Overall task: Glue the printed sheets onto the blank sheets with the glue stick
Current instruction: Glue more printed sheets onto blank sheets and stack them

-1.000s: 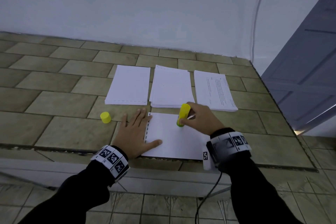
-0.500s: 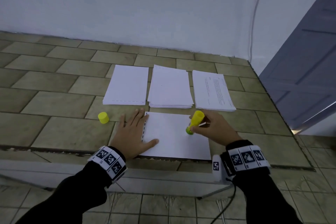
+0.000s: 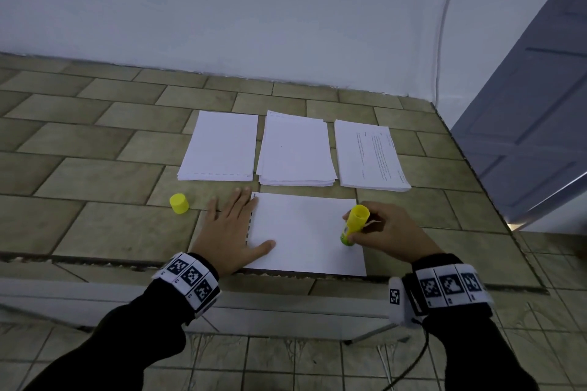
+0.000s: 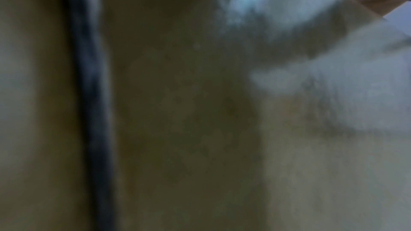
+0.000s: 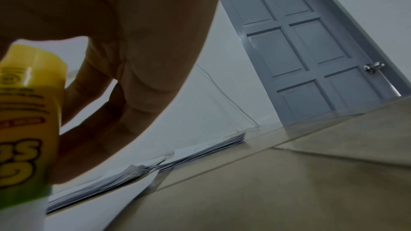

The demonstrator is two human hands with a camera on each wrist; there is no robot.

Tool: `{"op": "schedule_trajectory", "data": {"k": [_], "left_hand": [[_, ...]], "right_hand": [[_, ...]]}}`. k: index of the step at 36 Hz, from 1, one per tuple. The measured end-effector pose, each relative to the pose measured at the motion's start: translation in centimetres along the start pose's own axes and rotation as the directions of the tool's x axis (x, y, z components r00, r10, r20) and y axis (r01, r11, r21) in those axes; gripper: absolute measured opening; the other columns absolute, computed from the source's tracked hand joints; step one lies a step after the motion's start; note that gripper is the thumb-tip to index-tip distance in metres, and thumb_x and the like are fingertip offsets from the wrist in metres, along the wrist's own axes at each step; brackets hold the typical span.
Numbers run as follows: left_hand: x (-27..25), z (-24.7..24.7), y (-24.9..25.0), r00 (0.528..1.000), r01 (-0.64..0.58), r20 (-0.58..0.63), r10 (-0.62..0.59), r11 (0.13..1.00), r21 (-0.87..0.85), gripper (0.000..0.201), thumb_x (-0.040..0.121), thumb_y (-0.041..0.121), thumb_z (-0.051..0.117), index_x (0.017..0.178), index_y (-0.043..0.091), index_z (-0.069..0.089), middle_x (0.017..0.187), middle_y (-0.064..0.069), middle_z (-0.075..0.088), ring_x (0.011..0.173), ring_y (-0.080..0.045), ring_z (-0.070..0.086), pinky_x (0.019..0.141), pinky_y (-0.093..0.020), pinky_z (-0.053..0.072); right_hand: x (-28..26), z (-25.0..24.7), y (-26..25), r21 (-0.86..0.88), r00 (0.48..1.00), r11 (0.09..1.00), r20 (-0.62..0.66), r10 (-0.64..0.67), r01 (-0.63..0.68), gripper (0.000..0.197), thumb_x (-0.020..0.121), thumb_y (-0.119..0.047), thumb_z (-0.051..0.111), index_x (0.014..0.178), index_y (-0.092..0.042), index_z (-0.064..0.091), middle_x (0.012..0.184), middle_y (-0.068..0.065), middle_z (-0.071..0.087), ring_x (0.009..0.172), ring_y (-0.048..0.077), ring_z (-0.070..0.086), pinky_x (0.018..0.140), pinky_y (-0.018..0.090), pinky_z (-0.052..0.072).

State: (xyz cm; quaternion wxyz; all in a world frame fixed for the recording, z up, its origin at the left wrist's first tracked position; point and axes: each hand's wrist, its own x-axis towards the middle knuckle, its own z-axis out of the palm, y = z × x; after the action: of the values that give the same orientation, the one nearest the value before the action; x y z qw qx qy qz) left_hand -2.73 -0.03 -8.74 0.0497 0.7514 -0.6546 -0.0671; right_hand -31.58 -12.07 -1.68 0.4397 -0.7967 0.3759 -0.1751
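Observation:
A white sheet lies flat near the front edge of the tiled counter. My left hand presses flat on its left edge, fingers straight, thumb on the paper. My right hand grips the yellow glue stick, tip down on the sheet's right side. In the right wrist view the glue stick fills the left edge under my curled fingers. Behind the sheet lie a blank stack, a middle stack and a printed stack. The left wrist view is dark and blurred.
The yellow cap stands on the tiled counter, left of my left hand. A grey door stands at the right, past the counter's right edge. A white wall runs along the back. The counter's front edge drops off just below the sheet.
My right hand has carried the glue stick rightward across the sheet, from its upper middle to its right side. The left hand has stayed pressed on the left edge.

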Motion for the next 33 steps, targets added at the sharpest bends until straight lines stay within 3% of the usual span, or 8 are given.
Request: {"op": "schedule_trajectory", "data": {"k": [3,7,10,19,24,28,31,33], "left_hand": [[0.0,-0.2,0.2,1.000,0.004,0.023,-0.004,1.000,0.014,0.112,0.068,0.084,0.006,0.156,0.015,0.008,0.164,-0.001,-0.001,0.151,-0.016,-0.006,0.121,-0.051,-0.004],[0.1,-0.2,0.2,0.999,0.006,0.033,-0.006,1.000,0.011,0.112,0.068,0.084,0.005,0.157,0.015,0.008,0.165,0.000,-0.001,0.151,-0.015,-0.007,0.120,-0.051,-0.004],[0.0,-0.2,0.1,0.999,0.009,0.044,-0.011,1.000,0.026,0.113,0.067,0.084,0.003,0.157,0.015,0.006,0.165,0.000,-0.004,0.151,-0.015,-0.009,0.120,-0.051,-0.005],[0.0,-0.1,0.1,1.000,0.004,0.023,-0.004,1.000,0.012,0.112,0.069,0.084,0.005,0.156,0.014,0.009,0.165,-0.001,0.001,0.151,-0.016,-0.005,0.120,-0.051,-0.005],[0.0,-0.2,0.1,0.999,0.009,0.039,-0.010,0.999,0.034,0.113,0.068,0.084,0.002,0.156,0.015,0.006,0.165,-0.001,-0.003,0.151,-0.016,-0.008,0.120,-0.051,-0.005],[0.0,-0.1,0.0,0.999,0.006,0.038,-0.007,0.999,0.034,0.112,0.069,0.084,0.003,0.157,0.015,0.006,0.165,-0.001,-0.003,0.151,-0.016,-0.008,0.121,-0.051,-0.004],[0.0,-0.1,-0.1,0.999,0.004,0.041,-0.007,0.999,0.053,0.111,0.070,0.085,0.003,0.157,0.015,0.005,0.165,-0.001,-0.003,0.151,-0.016,-0.007,0.121,-0.051,-0.004],[0.0,-0.1,-0.1,0.999,0.008,0.036,-0.010,0.999,0.051,0.111,0.069,0.085,0.003,0.157,0.015,0.005,0.165,-0.001,-0.003,0.151,-0.016,-0.007,0.121,-0.051,-0.004]], "right_hand": [[1.7,-0.6,0.3,-0.068,0.998,0.998,-0.058,0.016,-0.020,0.020,0.073,-0.012,0.081,0.086,-0.021,0.070,0.091,-0.004,0.074,0.083,0.006,0.069,0.078,0.023,0.054],[4.2,-1.3,0.6,-0.190,0.987,0.981,-0.158,0.008,-0.039,0.017,0.076,-0.015,0.079,0.087,-0.012,0.066,0.086,0.000,0.071,0.081,0.014,0.067,0.072,0.021,0.052],[5.2,-1.2,0.2,-0.225,0.983,0.972,-0.184,0.020,-0.062,0.017,0.079,-0.016,0.077,0.090,-0.016,0.064,0.087,-0.002,0.068,0.079,0.008,0.063,0.065,0.008,0.043],[4.9,-1.2,-0.1,-0.288,0.978,0.953,-0.204,0.036,-0.095,0.020,0.077,-0.017,0.078,0.089,-0.012,0.063,0.090,0.004,0.069,0.085,0.018,0.066,0.078,0.028,0.052],[3.9,-1.6,-0.7,-0.355,0.982,0.931,-0.189,0.012,-0.080,0.032,0.074,-0.017,0.081,0.099,-0.013,0.062,0.086,-0.001,0.065,0.079,0.014,0.060,0.063,0.013,0.042],[2.9,-2.2,-1.1,-0.543,0.981,0.827,-0.188,0.047,-0.143,0.029,0.079,-0.026,0.076,0.104,-0.018,0.063,0.091,-0.001,0.063,0.082,0.014,0.056,0.065,0.024,0.044],[2.4,-2.6,-1.1,-0.757,0.985,0.631,-0.140,0.097,-0.169,0.032,0.082,-0.033,0.070,0.111,-0.021,0.065,0.106,-0.001,0.067,0.095,0.015,0.060,0.083,0.031,0.050],[2.2,-2.6,-1.0,-0.865,0.983,0.476,-0.093,0.161,-0.160,0.030,0.085,-0.037,0.065,0.112,-0.025,0.065,0.109,-0.003,0.067,0.099,0.014,0.060,0.084,0.028,0.048]]}}
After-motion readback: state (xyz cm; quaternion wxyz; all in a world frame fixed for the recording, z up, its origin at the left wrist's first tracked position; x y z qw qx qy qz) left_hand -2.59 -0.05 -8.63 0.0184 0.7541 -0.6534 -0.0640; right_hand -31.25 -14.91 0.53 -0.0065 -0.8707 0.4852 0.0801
